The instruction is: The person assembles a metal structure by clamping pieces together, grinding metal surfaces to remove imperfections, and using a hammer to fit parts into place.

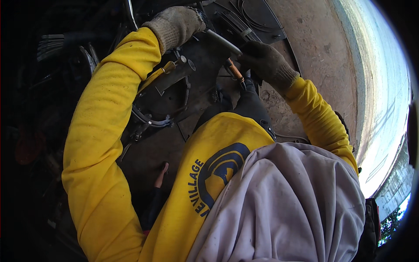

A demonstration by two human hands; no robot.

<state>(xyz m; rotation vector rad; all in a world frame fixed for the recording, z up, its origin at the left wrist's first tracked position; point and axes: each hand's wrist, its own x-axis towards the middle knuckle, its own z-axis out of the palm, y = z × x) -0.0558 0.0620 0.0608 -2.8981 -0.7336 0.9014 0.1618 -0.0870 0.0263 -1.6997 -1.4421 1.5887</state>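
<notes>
A short grey metal tube (223,43) spans the gap between my two hands above a dark metal worktop. My left hand (178,27), in a worn brown knit glove, is closed round its far left end. At the other end my right hand (266,63), in a similar darker glove, is closed against the tube; its fingertips are in shadow. Just below the right hand sits a copper-coloured nozzle (235,70), like a welding torch's; what holds it is hidden. Nearer my left forearm lie a wider steel pipe (172,79), a yellow-handled tool (157,77) and a curved metal ring (150,120).
Thin metal rods (238,24) lie bundled on the worktop's far right. A shiny bent tube (130,13) rises at the far left, with more rods (50,46) beyond my left arm. Another person's foot (162,174) shows low down. Brown ground (314,52) stretches to the right.
</notes>
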